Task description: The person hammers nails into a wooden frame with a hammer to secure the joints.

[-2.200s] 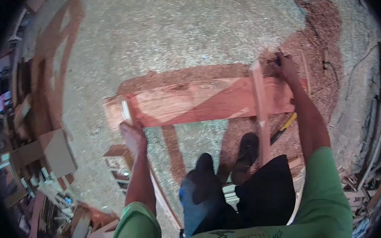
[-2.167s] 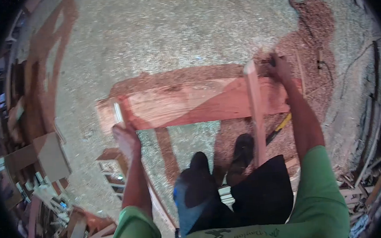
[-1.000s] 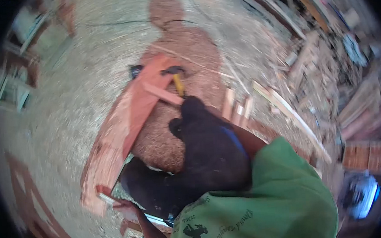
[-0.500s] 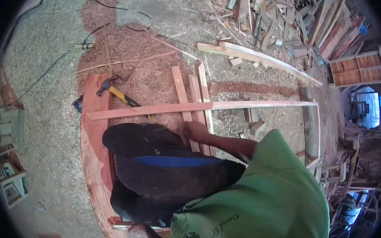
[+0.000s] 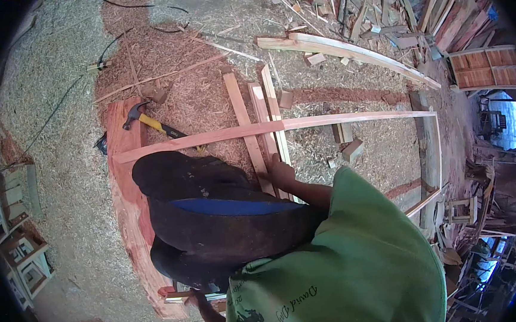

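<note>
Right hand [image 5: 281, 174] — moved to slats [image 5: 258, 107] | forearm [image 5: 309, 191] forward | fingers' grip unclear (left hand [image 5: 197, 298] likewise)

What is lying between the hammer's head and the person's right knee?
The long wooden strip crosses between the hammer's head and the right knee, in the head view.

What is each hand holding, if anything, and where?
Left hand holds a wooden bar near its end; right hand is at the strips, grip unclear.

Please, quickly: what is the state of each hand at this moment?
Left hand: seems closed on the end of a narrow, pale wooden strip.
Right hand: at the long, pinkish wooden slats; whether it grips one cannot be told.
</note>
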A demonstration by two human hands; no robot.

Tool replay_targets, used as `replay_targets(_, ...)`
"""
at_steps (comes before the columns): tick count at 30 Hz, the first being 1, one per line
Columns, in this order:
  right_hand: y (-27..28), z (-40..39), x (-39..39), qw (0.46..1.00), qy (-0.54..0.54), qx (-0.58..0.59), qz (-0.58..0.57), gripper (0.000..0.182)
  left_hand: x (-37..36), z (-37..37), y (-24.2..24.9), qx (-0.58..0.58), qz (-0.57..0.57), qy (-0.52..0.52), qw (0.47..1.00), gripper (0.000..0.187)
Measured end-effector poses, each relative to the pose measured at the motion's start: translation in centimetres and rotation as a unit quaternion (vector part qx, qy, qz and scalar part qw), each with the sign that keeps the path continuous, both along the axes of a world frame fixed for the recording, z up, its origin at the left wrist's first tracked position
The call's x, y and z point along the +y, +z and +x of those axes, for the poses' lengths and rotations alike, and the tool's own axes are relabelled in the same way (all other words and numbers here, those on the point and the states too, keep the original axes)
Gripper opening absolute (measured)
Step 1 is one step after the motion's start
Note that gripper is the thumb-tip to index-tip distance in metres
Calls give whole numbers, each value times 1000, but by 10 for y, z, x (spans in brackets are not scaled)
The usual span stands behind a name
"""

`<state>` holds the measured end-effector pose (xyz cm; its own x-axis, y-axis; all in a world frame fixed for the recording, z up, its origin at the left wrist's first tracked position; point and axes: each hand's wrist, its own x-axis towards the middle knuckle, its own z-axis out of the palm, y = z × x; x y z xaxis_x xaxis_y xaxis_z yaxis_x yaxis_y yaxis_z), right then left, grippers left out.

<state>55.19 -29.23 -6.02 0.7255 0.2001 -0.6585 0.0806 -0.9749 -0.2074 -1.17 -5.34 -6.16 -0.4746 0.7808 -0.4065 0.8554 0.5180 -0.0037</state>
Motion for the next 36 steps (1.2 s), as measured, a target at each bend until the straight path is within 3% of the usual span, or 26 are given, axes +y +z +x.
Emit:
replay_targets(4,-10,0,-14,994,-93,-60,22,79,-1,-5,4,0,1,-2,1000,80)
replay_targets(7,-16,6,-18,998,-42,-46,-14,72,-1,-5,4,2,-3,-10,1000,81)
replay_targets(11,-20,16,-20,987,-24,-146,55,51,-2,-8,5,-4,-4,-15,1000,83)
replay_targets(14,-56,22,-35,987,-24,-120,104,38,-6,-9,6,-8,-1,-14,1000,85)
replay_targets(17,-66,35,-56,982,-90,13,166,32,-13,-16,1,-9,-1,-14,1000,86)
replay_targets(18,-101,28,-78,948,-101,-108,282,38,-13,-15,1,-10,1,-13,1000,87)
replay_targets(21,-106,22,-97,919,-258,-189,230,57,-8,-8,0,-7,11,-11,1000,88)
replay_targets(23,-105,21,-103,949,-197,-123,213,78,-4,-4,-4,-8,14,-9,1000,90)
replay_targets(26,-137,32,-105,990,-95,-100,4,73,-4,-4,-5,-5,24,1,1000,91)
replay_targets(29,-85,59,-138,950,-175,202,162,58,-7,-7,-7,-11,29,4,999,93)
replay_targets(31,-55,51,-156,937,-216,223,162,29,-10,-8,-10,-13,32,7,999,94)
replay_targets(34,-147,23,-304,912,-188,246,270,28,-11,-6,-12,-24,43,9,999,96)
replay_targets(35,-127,7,-318,931,-248,235,131,37,-14,-7,-14,-26,49,12,998,96)
replay_targets(36,-122,-5,-370,932,-148,247,222,40,-18,-10,-13,-26,57,17,998,97)
